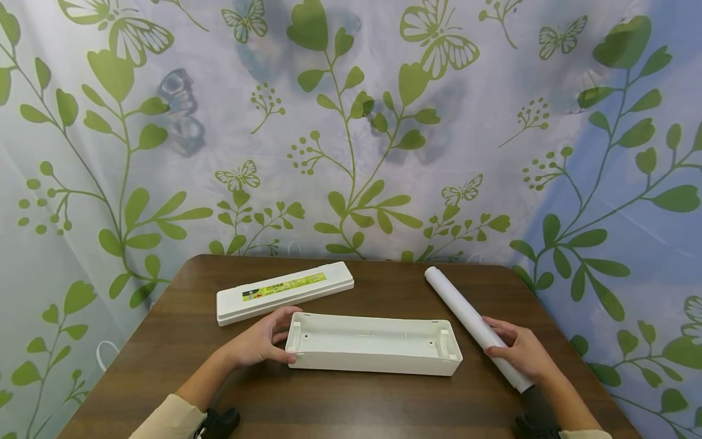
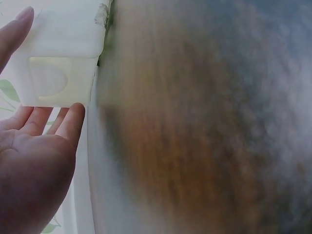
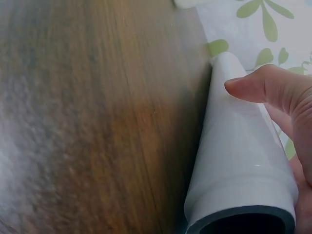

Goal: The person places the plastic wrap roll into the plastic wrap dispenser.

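A long white plastic box (image 1: 373, 363) lies open-topped on the table, its hollow inside facing up. My left hand (image 1: 267, 338) holds its left end, thumb at the front and fingers behind. The left wrist view shows the fingers (image 2: 73, 122) against the box end (image 2: 63, 36). Over at the right, my right hand (image 1: 518, 347) grips a white roll (image 1: 460, 305), apparently cling film, lying slantwise. In the right wrist view, the thumb (image 3: 246, 89) presses on the roll (image 3: 239, 146), whose near end shows a dark hollow core.
Behind the box, a long white lid (image 1: 320, 289) with a yellow-green label lies at a slant. Everything rests on a brown wooden table (image 1: 351, 405). A curtain (image 1: 373, 134) printed with green leaves and butterflies hangs beyond the table's far edge.
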Available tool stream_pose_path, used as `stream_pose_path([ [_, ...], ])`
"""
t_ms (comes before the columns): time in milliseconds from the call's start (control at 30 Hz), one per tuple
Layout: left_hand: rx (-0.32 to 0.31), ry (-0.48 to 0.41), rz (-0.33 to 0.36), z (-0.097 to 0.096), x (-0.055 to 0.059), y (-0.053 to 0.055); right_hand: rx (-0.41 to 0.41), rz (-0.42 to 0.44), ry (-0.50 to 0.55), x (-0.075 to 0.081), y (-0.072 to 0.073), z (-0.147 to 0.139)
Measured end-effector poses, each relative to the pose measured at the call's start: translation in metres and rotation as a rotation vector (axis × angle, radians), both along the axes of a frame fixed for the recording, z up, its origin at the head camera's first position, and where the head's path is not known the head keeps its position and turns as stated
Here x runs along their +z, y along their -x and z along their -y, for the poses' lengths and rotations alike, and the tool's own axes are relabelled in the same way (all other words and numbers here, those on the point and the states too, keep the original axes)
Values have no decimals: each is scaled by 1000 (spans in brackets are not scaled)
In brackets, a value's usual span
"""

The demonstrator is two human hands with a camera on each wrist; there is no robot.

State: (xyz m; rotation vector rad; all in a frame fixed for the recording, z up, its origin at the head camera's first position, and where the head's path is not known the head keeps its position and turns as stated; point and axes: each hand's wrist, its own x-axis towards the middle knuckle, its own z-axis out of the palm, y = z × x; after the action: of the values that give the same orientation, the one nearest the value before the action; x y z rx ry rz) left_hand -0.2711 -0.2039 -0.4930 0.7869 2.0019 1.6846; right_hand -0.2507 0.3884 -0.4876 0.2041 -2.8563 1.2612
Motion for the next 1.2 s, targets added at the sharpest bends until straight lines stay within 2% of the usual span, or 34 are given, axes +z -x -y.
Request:
stream_pose_path([
  [300, -10, 36, -7, 0, 1, 2, 16, -13, 29, 0, -3, 5],
  [700, -17, 46, -5, 0, 3, 2, 33, -74, 22, 10, -7, 13],
  [1200, -13, 53, 0, 0, 5, 1, 52, -125, -5, 33, -11, 20],
])
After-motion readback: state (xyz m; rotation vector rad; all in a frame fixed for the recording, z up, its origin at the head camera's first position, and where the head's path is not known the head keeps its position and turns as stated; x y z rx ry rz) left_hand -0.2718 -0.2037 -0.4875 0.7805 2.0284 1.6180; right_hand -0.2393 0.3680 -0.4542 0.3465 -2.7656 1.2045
